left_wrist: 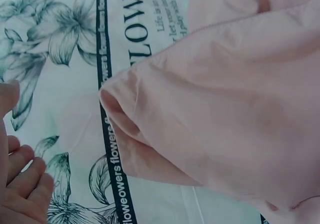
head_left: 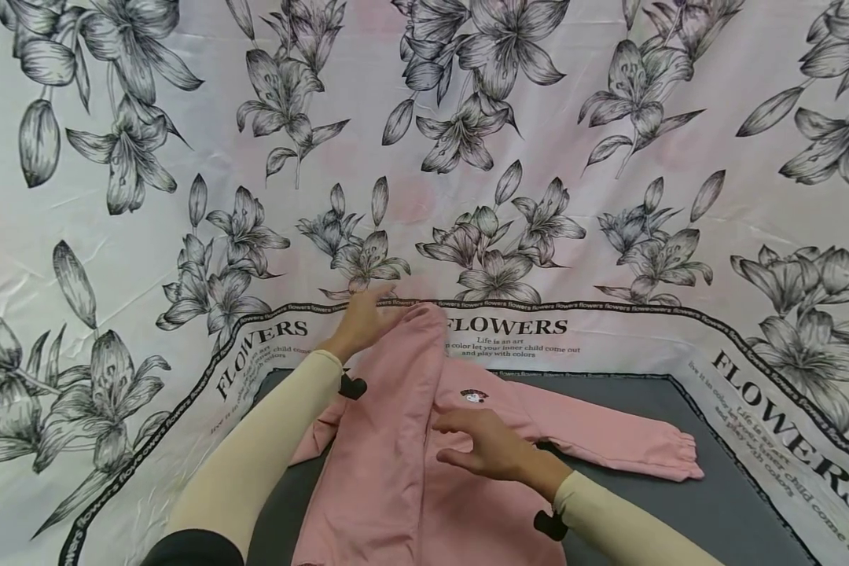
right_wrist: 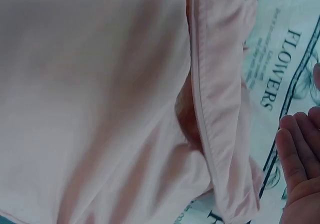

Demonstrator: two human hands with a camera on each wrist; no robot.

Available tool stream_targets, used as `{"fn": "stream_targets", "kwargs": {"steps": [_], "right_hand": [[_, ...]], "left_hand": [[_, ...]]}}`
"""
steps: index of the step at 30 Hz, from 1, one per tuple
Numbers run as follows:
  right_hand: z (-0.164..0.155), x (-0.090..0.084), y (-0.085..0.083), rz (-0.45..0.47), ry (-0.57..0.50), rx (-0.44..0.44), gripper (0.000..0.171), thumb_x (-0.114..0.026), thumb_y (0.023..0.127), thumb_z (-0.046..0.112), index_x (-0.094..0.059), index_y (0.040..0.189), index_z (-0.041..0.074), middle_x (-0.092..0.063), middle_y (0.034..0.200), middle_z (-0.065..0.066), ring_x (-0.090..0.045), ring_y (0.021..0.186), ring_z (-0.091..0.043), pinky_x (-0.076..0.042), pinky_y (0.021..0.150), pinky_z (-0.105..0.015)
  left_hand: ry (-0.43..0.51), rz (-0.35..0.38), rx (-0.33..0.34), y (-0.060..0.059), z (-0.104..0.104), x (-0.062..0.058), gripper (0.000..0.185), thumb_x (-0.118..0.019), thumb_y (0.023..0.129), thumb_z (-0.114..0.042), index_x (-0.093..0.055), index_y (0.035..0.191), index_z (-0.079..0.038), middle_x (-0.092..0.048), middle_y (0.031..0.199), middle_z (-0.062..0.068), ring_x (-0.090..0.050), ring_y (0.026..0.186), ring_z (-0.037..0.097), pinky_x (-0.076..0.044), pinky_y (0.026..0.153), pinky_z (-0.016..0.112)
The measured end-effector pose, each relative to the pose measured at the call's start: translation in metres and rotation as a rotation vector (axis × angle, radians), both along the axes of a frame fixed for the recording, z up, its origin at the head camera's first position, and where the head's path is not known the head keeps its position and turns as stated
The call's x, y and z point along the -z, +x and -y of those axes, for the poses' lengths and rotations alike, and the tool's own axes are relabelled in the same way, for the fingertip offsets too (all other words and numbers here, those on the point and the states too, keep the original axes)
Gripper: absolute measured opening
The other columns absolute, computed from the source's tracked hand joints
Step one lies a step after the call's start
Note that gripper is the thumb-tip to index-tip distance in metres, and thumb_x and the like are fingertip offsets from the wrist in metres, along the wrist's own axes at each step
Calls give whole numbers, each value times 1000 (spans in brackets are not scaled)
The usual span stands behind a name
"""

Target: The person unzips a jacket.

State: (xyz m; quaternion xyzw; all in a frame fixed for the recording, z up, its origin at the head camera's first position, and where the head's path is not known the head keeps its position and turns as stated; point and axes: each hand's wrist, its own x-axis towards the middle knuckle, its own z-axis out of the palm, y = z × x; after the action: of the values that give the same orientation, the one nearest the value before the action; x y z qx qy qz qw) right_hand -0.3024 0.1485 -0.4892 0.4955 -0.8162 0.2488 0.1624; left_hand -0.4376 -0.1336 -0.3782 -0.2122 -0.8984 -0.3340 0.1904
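Note:
A pink jacket (head_left: pixel 385 448) lies front up, its hood or collar end (head_left: pixel 424 316) reaching onto the printed cloth at the far side. One sleeve (head_left: pixel 630 440) stretches out to the right, and a small dark-and-white emblem (head_left: pixel 474 396) marks the chest. My left hand (head_left: pixel 365 318) is beside the far end of the jacket; in the left wrist view its loosely bent fingers (left_wrist: pixel 30 184) are apart from the fabric. Over the chest hovers my right hand (head_left: pixel 491 448), its fingers relaxed and holding nothing. The right wrist view shows the jacket's zipper edge (right_wrist: pixel 197 83) partly gaping.
Beneath the jacket is a dark grey surface (head_left: pixel 722 503). A white cloth (head_left: pixel 368 47) with black lily prints and lettering rises behind and along both sides. Black wrist straps with small mounts (head_left: pixel 550 525) sit on both forearms.

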Motion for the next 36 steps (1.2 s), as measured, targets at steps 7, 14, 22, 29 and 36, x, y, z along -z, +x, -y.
{"fn": "stream_targets", "kwargs": {"steps": [7,14,22,29,36], "right_hand": [[-9,1,-4,140,-28,72,44,-89,94,25,-76,133,10,-79,132,-6,-77,110,-21,-63,94,-40],[-13,7,-8,181,-13,107,48,-88,95,29,-75,138,13,-78,135,-2,-76,114,-19,-62,96,-40],[-14,7,-10,226,6,111,48,-89,94,28,-74,137,11,-76,139,-3,-76,119,-20,-62,99,-40],[-11,13,-11,196,15,103,46,-90,92,27,-76,132,9,-78,131,-3,-74,124,-21,-60,104,-44],[-9,25,-9,199,17,81,42,-91,91,22,-77,129,8,-80,126,-2,-74,121,-20,-60,103,-43]], "left_hand": [[-88,79,57,15,-1,7,68,-72,106,-41,-52,162,-8,-65,151,24,-67,130,44,-52,110,55],[-147,71,218,33,-3,17,64,-72,107,-30,-48,166,-29,-58,163,5,-76,104,36,-58,99,51],[-198,146,257,54,1,36,65,-77,103,-29,-54,162,-13,-55,165,11,-73,123,37,-56,109,53],[-257,314,295,75,4,48,65,-76,104,-35,-57,156,0,-60,159,17,-56,150,33,-47,120,54],[-357,453,415,90,3,57,62,-73,106,-38,-62,151,3,-64,155,19,-59,147,34,-50,117,51]]}}
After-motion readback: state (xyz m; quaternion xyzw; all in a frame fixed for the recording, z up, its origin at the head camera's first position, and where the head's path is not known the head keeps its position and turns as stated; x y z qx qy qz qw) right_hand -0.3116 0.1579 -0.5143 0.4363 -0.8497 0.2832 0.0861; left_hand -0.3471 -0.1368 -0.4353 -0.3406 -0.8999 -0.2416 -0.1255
